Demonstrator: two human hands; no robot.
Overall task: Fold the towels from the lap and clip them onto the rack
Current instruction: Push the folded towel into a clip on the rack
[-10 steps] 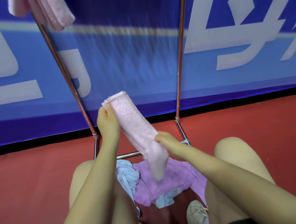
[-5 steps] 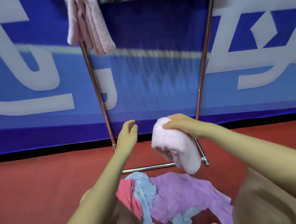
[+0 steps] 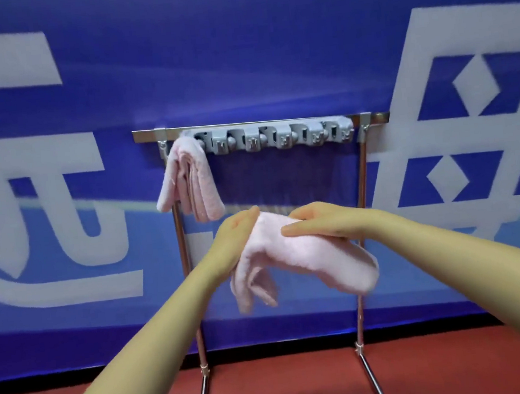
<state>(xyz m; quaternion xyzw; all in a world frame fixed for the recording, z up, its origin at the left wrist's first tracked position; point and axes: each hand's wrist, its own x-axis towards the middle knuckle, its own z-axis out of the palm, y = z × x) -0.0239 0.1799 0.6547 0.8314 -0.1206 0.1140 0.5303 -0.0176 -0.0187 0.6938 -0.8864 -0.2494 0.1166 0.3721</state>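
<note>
A folded pale pink towel [image 3: 302, 256] is raised in front of the metal rack [image 3: 362, 168], draped over at mid height. My right hand [image 3: 315, 223] holds it from above, fingers curled over the fold. My left hand [image 3: 238, 230] holds its left end, thumb up beside it. The towel's two ends hang down below my hands. Another pink towel [image 3: 192, 179] hangs clipped at the left end of the grey clip bar [image 3: 275, 136]. The lap and its towels are out of view.
The rack's two chrome posts run down to feet on the red floor [image 3: 286, 385]. The other grey clips along the bar hold nothing. A blue banner [image 3: 238, 56] with white characters stands right behind the rack.
The view has tilted up, bringing the clip bar into view and losing the lap. Both hands have risen with the towel, and my left hand has come back onto it.
</note>
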